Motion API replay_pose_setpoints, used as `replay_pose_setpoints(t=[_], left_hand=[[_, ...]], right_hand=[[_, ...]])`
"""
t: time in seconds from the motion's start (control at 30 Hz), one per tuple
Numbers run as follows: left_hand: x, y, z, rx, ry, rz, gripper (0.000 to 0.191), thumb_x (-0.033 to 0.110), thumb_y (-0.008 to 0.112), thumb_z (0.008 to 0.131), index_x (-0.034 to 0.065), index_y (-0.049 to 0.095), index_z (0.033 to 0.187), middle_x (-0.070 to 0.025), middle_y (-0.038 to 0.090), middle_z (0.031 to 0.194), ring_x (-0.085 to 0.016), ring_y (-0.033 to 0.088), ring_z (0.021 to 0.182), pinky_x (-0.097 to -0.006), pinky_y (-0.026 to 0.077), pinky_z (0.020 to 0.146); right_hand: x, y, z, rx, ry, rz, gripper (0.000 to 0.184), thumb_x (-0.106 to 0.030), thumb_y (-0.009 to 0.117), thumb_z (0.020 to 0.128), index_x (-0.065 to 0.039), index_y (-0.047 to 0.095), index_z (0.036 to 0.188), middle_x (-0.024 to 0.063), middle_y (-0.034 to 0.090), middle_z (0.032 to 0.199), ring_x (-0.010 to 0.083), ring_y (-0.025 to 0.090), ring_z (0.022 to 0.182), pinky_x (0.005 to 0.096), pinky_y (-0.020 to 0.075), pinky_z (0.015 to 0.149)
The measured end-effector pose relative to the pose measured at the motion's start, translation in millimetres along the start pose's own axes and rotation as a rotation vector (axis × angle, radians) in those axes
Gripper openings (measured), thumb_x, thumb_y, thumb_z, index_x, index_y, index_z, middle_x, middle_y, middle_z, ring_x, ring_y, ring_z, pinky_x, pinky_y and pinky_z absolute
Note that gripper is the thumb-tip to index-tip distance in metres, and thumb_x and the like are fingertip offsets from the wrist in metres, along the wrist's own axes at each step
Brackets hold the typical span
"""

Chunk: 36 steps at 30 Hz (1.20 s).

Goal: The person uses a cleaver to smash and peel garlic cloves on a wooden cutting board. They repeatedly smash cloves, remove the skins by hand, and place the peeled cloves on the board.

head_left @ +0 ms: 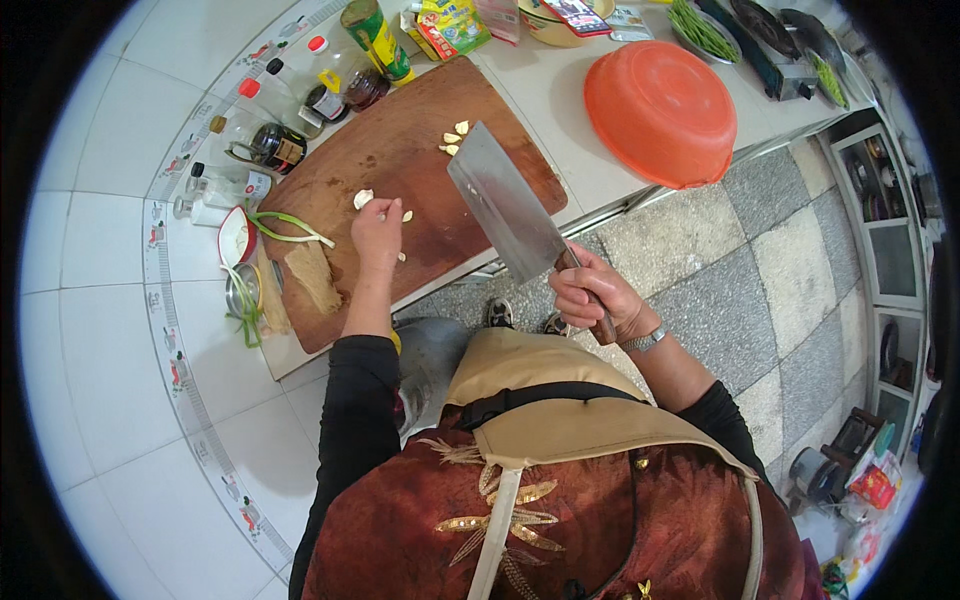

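My right hand (596, 292) grips the wooden handle of a cleaver (506, 199). Its broad steel blade is raised, and in the picture it overlaps the front edge of the wooden cutting board (450, 97). My left hand (377, 234) is over the board with its fingers curled; whether something small is pinched in them is hidden. Right by those fingers lie a larger piece of garlic (363, 199) and a small clove (407, 217), with a smaller bit (402, 257) beside the wrist. Several peeled garlic cloves (451, 138) are grouped near the blade's far corner.
Bottles (279, 146) line the tiled wall behind the board. Green onion (292, 219), a tan scouring pad (313, 277) and a red-rimmed bowl (238, 238) are at the left. An upturned orange plastic basin (660, 112) overhangs the counter edge. Green beans (701, 30) fill a far plate.
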<state>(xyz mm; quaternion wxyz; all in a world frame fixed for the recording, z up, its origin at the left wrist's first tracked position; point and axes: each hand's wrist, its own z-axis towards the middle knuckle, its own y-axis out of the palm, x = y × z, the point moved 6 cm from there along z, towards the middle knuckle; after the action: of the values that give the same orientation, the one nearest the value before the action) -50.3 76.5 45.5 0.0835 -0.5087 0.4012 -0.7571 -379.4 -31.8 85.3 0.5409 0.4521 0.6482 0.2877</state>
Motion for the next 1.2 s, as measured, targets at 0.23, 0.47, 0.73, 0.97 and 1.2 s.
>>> replay_pose_setpoints(t=[0.23,0.47,0.73,0.97,1.2], left_hand=[[72.5,27.6,-24.8,-0.053,0.322,-0.062,0.019,0.022,0.069,0.09,0.0063,0.063,0.099,-0.0125,0.066,0.081,-0.029,0.067,0.079,-0.0397,0.052,0.07],[-2.8,7.7,-10.8,-0.105,0.244,0.184,0.011,0.019,0.065,0.09,0.0089,0.063,0.094,-0.0126,0.068,0.092,-0.035,0.067,0.084,-0.0459,0.053,0.072],[-41.8,-23.3,21.9,-0.247,0.119,-0.083,0.021,0.022,0.06,0.095,0.005,0.069,0.104,-0.0145,0.071,0.102,-0.032,0.069,0.088,-0.0403,0.054,0.079],[43.4,42.1,2.7,-0.538,0.363,-0.103,0.022,0.025,0.069,0.091,0.0028,0.067,0.093,-0.014,0.071,0.089,-0.031,0.069,0.085,-0.0403,0.053,0.077],[92.9,106.6,-9.2,-0.577,0.327,0.215,0.035,0.032,0.077,0.084,0.0071,0.063,0.104,-0.0139,0.069,0.106,-0.034,0.067,0.099,-0.045,0.053,0.079]], right_hand=[[17.7,20.7,26.6,0.014,0.0,0.08,0.038,-0.007,0.047,0.1,-0.01,0.043,0.138,-0.0032,0.041,0.063,0.0024,0.034,0.039,0.0188,0.0264,0.037],[19.4,39.5,25.1,0.059,-0.037,0.076,0.038,-0.008,0.048,0.1,-0.01,0.043,0.138,-0.0027,0.041,0.062,0.0028,0.033,0.037,0.0186,0.0256,0.035],[-1.0,35.3,-11.2,0.25,-0.245,-0.085,0.036,-0.007,0.05,0.099,-0.007,0.044,0.134,-0.0013,0.041,0.061,0.0039,0.035,0.036,0.02,0.0262,0.032],[-5.2,15.7,-52.6,0.526,-0.334,-0.231,0.041,-0.004,0.049,0.097,-0.007,0.043,0.137,-0.0013,0.039,0.06,0.0042,0.034,0.038,0.0201,0.028,0.034],[16.8,2.1,-40.1,0.502,-0.236,-0.289,0.054,0.0,0.051,0.096,-0.009,0.037,0.148,-0.0014,0.038,0.058,0.006,0.035,0.04,0.0219,0.03,0.036]])
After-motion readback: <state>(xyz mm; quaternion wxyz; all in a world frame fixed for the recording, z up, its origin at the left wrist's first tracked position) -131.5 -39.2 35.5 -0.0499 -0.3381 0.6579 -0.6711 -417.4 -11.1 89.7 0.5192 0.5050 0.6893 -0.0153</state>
